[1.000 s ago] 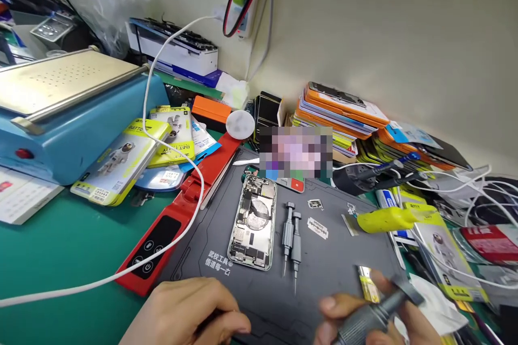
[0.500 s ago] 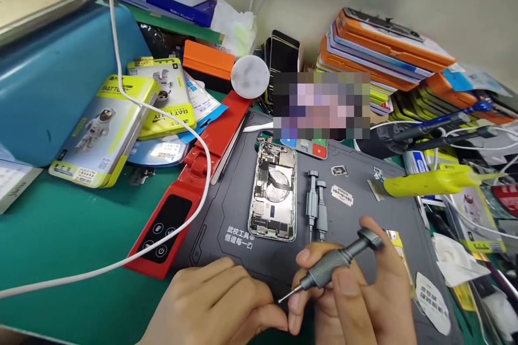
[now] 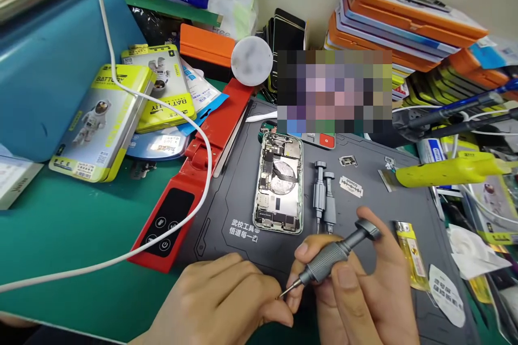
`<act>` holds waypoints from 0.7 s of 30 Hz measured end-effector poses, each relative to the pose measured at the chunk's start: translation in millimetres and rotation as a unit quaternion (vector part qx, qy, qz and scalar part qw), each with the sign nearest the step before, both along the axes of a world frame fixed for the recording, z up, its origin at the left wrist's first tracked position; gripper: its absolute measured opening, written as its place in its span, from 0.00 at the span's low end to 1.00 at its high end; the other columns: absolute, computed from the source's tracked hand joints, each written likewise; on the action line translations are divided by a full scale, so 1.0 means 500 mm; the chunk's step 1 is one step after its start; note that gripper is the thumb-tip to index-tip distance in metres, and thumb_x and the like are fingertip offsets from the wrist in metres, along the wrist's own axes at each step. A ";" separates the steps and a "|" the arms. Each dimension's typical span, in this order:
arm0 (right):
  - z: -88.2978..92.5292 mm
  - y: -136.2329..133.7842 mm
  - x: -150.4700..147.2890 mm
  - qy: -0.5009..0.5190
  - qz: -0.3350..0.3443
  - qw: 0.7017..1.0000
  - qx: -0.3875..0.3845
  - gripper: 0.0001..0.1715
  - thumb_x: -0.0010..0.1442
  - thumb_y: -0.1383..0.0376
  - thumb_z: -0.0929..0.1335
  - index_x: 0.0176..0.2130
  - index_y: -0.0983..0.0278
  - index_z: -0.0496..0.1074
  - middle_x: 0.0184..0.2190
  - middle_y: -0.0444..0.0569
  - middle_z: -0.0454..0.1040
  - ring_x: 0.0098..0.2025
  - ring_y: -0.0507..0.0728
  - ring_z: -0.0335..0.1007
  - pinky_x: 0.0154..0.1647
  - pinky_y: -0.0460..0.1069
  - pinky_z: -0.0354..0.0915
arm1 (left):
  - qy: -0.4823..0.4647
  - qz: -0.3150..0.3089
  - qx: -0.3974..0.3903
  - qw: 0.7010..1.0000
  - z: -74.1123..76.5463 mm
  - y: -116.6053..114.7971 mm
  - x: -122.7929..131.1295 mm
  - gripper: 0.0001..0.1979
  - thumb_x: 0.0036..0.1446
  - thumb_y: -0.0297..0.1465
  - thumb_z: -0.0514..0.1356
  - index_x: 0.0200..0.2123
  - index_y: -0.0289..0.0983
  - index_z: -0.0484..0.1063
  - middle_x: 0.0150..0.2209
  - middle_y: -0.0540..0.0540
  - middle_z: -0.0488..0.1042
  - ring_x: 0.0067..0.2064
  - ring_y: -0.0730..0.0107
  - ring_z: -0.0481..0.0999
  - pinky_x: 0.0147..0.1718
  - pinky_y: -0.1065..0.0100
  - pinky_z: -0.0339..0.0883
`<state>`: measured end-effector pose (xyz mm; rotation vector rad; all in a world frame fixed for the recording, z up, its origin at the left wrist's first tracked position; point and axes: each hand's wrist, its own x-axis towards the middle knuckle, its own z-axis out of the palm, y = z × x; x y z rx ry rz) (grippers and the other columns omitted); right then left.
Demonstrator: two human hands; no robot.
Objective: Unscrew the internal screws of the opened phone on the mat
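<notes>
My right hand [image 3: 360, 285] grips a grey precision screwdriver [image 3: 329, 259] between thumb and fingers, its shaft slanting down to the left. The screwdriver's tip meets the thumb and forefinger of my left hand [image 3: 226, 296], which is closed; whatever it pinches is too small or hidden to name. Beyond both hands an opened phone [image 3: 279, 183] lies on the dark grey mat [image 3: 226, 194], with its circuit board and round coil exposed. Two more grey screwdrivers [image 3: 319, 191] lie side by side to the right of the phone.
A razor blade [image 3: 350, 186], a small metal part [image 3: 348, 160] and a yellow lighter [image 3: 413, 256] rest on the mat. To the left stands a red device [image 3: 162, 237] crossed by a white cable [image 3: 208, 172]. Battery packs [image 3: 105, 124] and orange boxes [image 3: 416, 16] lie around.
The whole view has shifted slightly, bringing the lighter into fuller view. The screwdriver's tip, seen bare before, now sits against my left fingertips.
</notes>
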<state>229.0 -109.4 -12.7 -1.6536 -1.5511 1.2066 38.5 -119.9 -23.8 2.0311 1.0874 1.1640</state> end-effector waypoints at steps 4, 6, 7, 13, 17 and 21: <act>-0.002 -0.002 0.002 0.008 0.018 1.000 -0.003 0.58 0.77 0.41 0.49 0.83 0.72 0.17 0.43 0.43 0.62 0.45 0.17 0.50 0.50 0.15 0.59 | -0.001 -0.007 -0.011 1.000 -0.003 0.002 0.003 0.07 0.72 0.24 0.61 0.37 0.32 0.69 0.31 0.48 0.74 0.31 0.76 0.74 0.31 0.72 0.65; 0.001 0.004 -0.001 0.052 -0.025 0.998 -0.009 0.61 0.75 0.39 0.50 0.83 0.79 0.28 0.38 0.45 0.61 0.49 0.19 0.48 0.54 0.14 0.58 | 0.001 -0.006 -0.013 1.000 -0.001 0.004 0.003 0.07 0.72 0.24 0.61 0.37 0.32 0.69 0.31 0.49 0.73 0.31 0.77 0.74 0.31 0.72 0.65; 0.003 0.008 -0.002 0.071 -0.044 0.996 -0.014 0.61 0.75 0.37 0.50 0.82 0.80 0.35 0.36 0.45 0.60 0.50 0.20 0.47 0.56 0.13 0.58 | 0.002 -0.004 -0.017 1.000 0.001 0.004 0.002 0.07 0.72 0.24 0.61 0.38 0.32 0.69 0.31 0.49 0.73 0.31 0.77 0.74 0.31 0.72 0.65; 0.007 0.016 0.000 0.100 -0.058 0.993 -0.030 0.59 0.74 0.35 0.50 0.78 0.78 0.46 0.32 0.46 0.57 0.51 0.21 0.46 0.59 0.14 0.58 | -0.009 -0.004 -0.014 1.000 0.010 0.002 -0.001 0.06 0.71 0.24 0.62 0.38 0.33 0.70 0.31 0.49 0.74 0.31 0.77 0.74 0.31 0.74 0.67; 0.001 -0.002 0.010 0.045 0.012 0.999 -0.001 0.59 0.77 0.41 0.49 0.83 0.76 0.22 0.39 0.44 0.61 0.48 0.18 0.50 0.53 0.14 0.61 | 0.024 0.040 0.015 0.999 0.024 0.028 0.008 0.14 0.75 0.38 0.60 0.39 0.33 0.74 0.30 0.46 0.73 0.32 0.77 0.74 0.34 0.78 0.70; -0.002 0.000 0.015 0.011 0.128 0.991 -0.022 0.49 0.80 0.47 0.42 0.82 0.64 0.07 0.49 0.46 0.61 0.42 0.19 0.57 0.45 0.19 0.65 | 0.034 0.054 0.029 0.998 0.041 0.057 0.016 0.20 0.74 0.46 0.60 0.40 0.33 0.76 0.32 0.43 0.74 0.34 0.74 0.75 0.36 0.77 0.72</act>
